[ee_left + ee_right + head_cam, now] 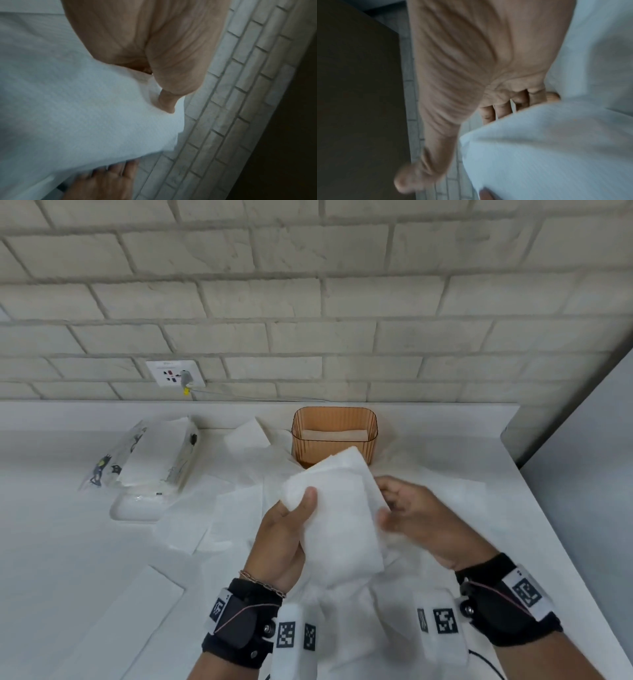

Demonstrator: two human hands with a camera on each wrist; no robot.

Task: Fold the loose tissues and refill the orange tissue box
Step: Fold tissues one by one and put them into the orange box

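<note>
I hold a folded white tissue (339, 508) up over the counter, in front of the orange tissue box (334, 436). My left hand (298, 515) grips its left edge, thumb pressed on the front and fingers hidden behind. In the left wrist view that thumb (169, 102) dents the tissue (85, 115). My right hand (397, 508) is at the tissue's right edge. In the right wrist view its straight fingers (503, 108) reach behind the tissue (547, 148), and the thumb stays apart from it. The ribbed, open-topped box has white tissue lying low inside.
Several loose tissues (191, 518) lie spread over the white counter (68, 542). A plastic tissue pack (150, 453) rests on a white tray (137, 505) at the left. Behind is a brick wall with a socket (174, 373). The counter ends at the right by a grey panel (582, 474).
</note>
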